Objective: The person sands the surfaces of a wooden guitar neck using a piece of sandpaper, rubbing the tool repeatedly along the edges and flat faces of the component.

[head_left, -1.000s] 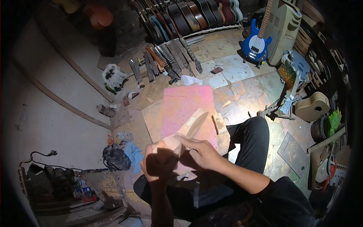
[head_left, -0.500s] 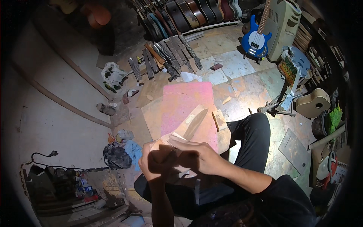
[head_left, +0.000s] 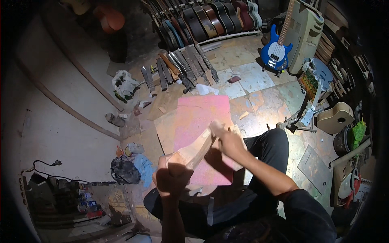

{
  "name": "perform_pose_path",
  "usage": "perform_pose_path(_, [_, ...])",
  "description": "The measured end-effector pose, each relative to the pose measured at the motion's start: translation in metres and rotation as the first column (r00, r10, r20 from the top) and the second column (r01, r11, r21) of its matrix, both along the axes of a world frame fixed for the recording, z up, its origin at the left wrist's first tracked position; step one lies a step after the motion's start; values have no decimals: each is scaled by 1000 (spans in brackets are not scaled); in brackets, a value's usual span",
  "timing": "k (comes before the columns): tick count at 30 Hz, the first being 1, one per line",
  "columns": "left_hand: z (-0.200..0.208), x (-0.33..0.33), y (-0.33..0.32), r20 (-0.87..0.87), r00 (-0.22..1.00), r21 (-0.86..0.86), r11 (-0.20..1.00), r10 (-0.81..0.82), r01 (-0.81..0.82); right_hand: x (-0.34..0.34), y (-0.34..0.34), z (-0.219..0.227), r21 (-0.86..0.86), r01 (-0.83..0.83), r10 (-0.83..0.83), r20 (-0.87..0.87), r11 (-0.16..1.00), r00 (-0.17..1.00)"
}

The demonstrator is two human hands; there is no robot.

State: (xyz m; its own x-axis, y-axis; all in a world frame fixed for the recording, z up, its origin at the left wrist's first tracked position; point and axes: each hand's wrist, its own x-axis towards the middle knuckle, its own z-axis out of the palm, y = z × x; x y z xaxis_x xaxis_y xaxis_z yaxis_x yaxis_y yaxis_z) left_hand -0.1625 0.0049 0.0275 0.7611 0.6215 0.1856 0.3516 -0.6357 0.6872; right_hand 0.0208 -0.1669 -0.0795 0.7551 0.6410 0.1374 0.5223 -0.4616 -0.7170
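One pale wooden piece point(head_left: 196, 147) slants above the pink board point(head_left: 198, 110), its near end clenched in the left grip point(head_left: 172, 175), likely for steadiness; the right grip point(head_left: 231, 142) blurs at the far end, whether closed I cannot tell.

Wood point(head_left: 197, 148) pale tan, board point(head_left: 200, 108) pink with tan blotches, far-right bass point(head_left: 266, 52) blue with white pickguard point(head_left: 278, 49), trousers point(head_left: 274, 150) black.
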Motion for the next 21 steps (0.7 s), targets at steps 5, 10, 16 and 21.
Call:
perform_pose_path(5, [3, 6, 2, 19, 1000, -44, 999, -3, 4, -14, 7, -9, 174, -47, 58, -58, 984, 997])
perform_pose_path(10, [-5, 18, 5, 127, 988, 85, 994, -86, 75, 83, -19, -53, -178, 132, -168, -208, 975, 963])
perform_pose_path(16, [19, 30, 4, 196, 981, -43, 999, -19, 27, 43, -26, -16, 352, 207, -10, -487, 913, 873])
perform_pose_path(21, [14, 36, 28, 167, 961, -190, 950, -219, 249, -15, -23, 70, 506, 160, 217, -606, 848, 765])
